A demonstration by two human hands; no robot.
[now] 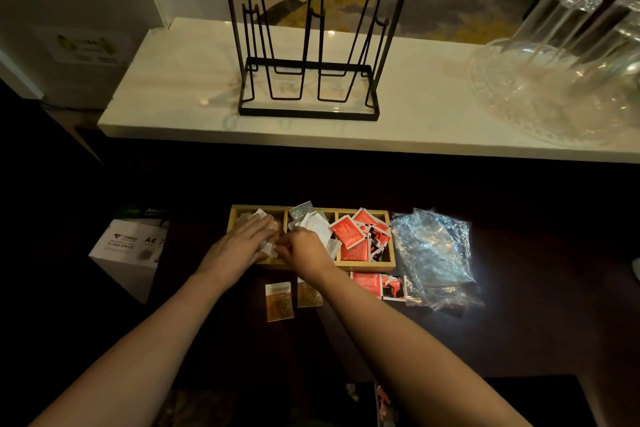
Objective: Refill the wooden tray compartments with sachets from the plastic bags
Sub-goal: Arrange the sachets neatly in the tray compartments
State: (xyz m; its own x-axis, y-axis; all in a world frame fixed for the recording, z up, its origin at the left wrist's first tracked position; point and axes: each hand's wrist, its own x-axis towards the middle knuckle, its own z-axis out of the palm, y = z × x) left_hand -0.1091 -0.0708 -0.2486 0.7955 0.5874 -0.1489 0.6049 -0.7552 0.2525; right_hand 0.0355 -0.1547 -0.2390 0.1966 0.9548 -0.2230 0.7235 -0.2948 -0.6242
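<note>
The wooden tray (363, 265) sits mid-bench, where the left hand (239, 243) lies flat, fingers straight, on sachets (266, 246) in its left compartment while the right hand (301, 251) pinches one beside it, plastic bags (433, 253) touching the tray's right edge.

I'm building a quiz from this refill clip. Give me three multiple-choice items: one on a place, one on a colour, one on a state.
1. Where is the plastic bag?
A. right of the wooden tray
B. on the white counter
C. inside the tray

2. What colour are the sachets in the tray's right compartment?
A. blue
B. red
C. green

3. What is the wire rack holding?
A. cups
B. towels
C. nothing

Answers: 1 A, it lies beside the tray's right end; 2 B, red packets fill it; 3 C, its prongs are bare.
</note>
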